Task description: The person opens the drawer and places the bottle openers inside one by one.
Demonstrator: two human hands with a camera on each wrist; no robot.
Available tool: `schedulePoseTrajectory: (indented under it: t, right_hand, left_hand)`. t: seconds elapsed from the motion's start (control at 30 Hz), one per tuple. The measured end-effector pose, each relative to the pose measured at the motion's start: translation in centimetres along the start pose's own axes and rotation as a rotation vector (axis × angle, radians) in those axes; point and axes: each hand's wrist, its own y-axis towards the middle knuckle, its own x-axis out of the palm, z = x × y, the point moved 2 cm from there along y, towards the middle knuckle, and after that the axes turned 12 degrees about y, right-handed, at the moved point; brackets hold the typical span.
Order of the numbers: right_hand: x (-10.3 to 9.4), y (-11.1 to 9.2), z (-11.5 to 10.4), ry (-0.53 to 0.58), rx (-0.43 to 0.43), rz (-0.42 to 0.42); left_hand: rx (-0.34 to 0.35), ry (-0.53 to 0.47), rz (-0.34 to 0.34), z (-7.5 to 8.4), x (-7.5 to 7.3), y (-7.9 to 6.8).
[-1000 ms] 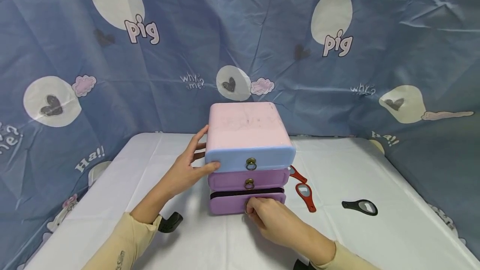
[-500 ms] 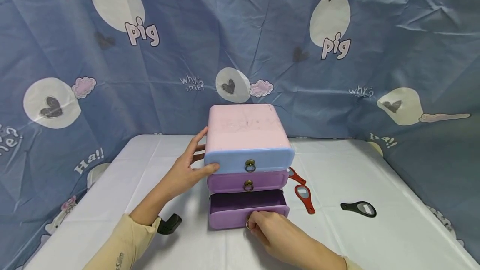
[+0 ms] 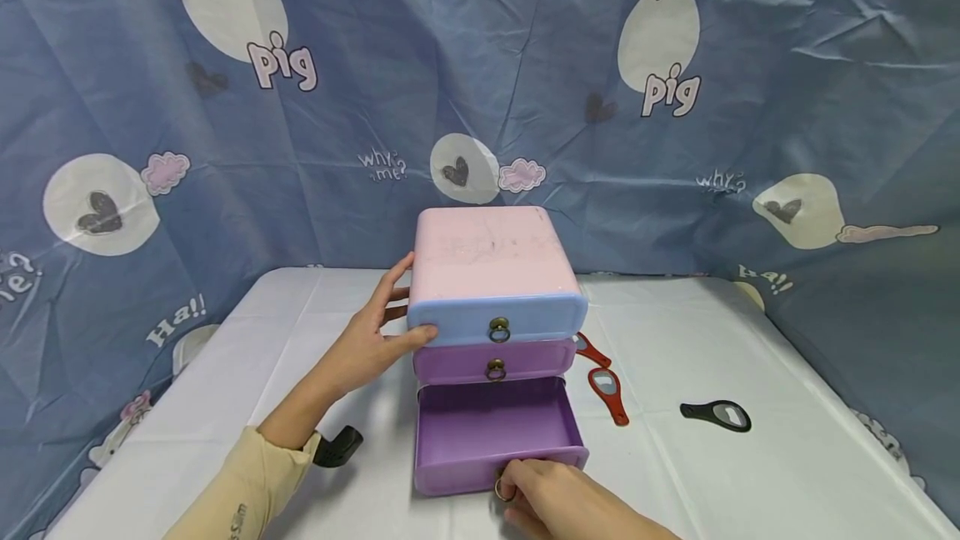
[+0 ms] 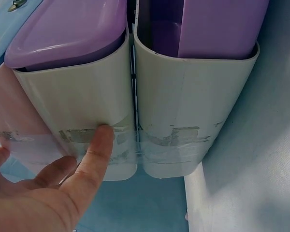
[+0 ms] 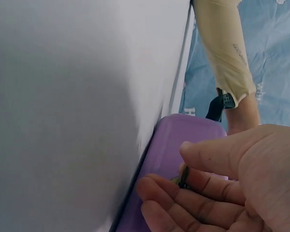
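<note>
A small drawer unit [image 3: 487, 252] with a pink top stands mid-table, with a blue drawer [image 3: 457, 319] above a purple middle drawer [image 3: 450, 365], both closed. Its purple bottom drawer [image 3: 453, 477] is pulled far out, and no contents show inside. My left hand [image 3: 371, 344] rests on the unit's left side, fingers spread and extended, thumb at the blue drawer's front. In the left wrist view, a finger [image 4: 99, 152] touches the taped side panel. My right hand [image 3: 558, 498] pinches the bottom drawer's metal ring pull [image 5: 184, 176] between curled fingers and thumb.
To the unit's right lie two red magnifying glasses [image 3: 607, 394], the farther one partly hidden behind it. Farther right is a black magnifying glass [image 3: 716, 415]. A blue printed cloth [image 3: 337, 107] hangs behind the white-covered table [image 3: 675, 490].
The bottom drawer has slid from nearly closed to far out toward me, drawn by my right hand on its ring. My left hand has stayed on the unit's side.
</note>
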Motion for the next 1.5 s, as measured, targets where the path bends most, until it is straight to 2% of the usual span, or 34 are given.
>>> schedulePoseTrajectory:
  t: [0.07, 0.27, 0.4, 0.43, 0.53, 0.7, 0.87, 1.0, 1.07, 1.27, 1.47, 1.5]
  right_hand:
    - [0.3, -0.2, 0.2, 0.020, 0.027, -0.017]
    - [1.3, -0.9, 1.1, 0.023, 0.000, -0.027]
    - [0.9, -1.0, 0.3, 0.020, 0.025, -0.043]
    - [0.7, -1.0, -0.1, 0.040, 0.049, -0.054]
    - [0.5, -1.1, -0.4, 0.078, 0.050, -0.084]
    - [0.3, -1.1, -0.5, 0.103, -0.051, -0.122]
    - [0.1, -1.2, -0.5, 0.067, -0.171, -0.106]
    - [-0.3, -1.2, -0.8, 0.047, -0.211, -0.088]
    - [-0.6, -1.3, -1.1, 0.060, -0.198, -0.093]
    - [-2.4, -1.8, -2.3, 0.232, -0.049, -0.130]
    - [-5.1, -2.1, -3.5, 0.260, -0.080, -0.025]
    - [-5.6, -2.1, -3.6, 0.258, -0.061, -0.013]
  left_hand:
    - [0.004, 0.004, 0.003, 0.0, 0.0, 0.0]
    - [0.012, 0.022, 0.011, 0.0, -0.1, 0.0]
    - [0.002, 0.011, 0.005, 0.0, 0.0, -0.1]
    - [-0.001, 0.004, 0.004, 0.0, 0.0, -0.1]
    - [0.002, -0.004, -0.003, -0.1, 0.1, 0.0]
    - [0.005, -0.021, -0.007, -0.1, 0.1, 0.0]
    - [0.005, -0.017, -0.006, -0.1, 0.0, -0.1]
    - [0.003, -0.016, -0.005, -0.1, 0.0, 0.0]
    - [0.000, -0.018, -0.004, -0.1, 0.0, 0.0]
    - [-0.008, -0.025, -0.007, -0.1, 0.1, 0.0]
    - [-0.008, -0.024, -0.004, 0.0, 0.1, 0.0]
    - [-0.008, -0.023, -0.004, 0.0, 0.1, 0.0]
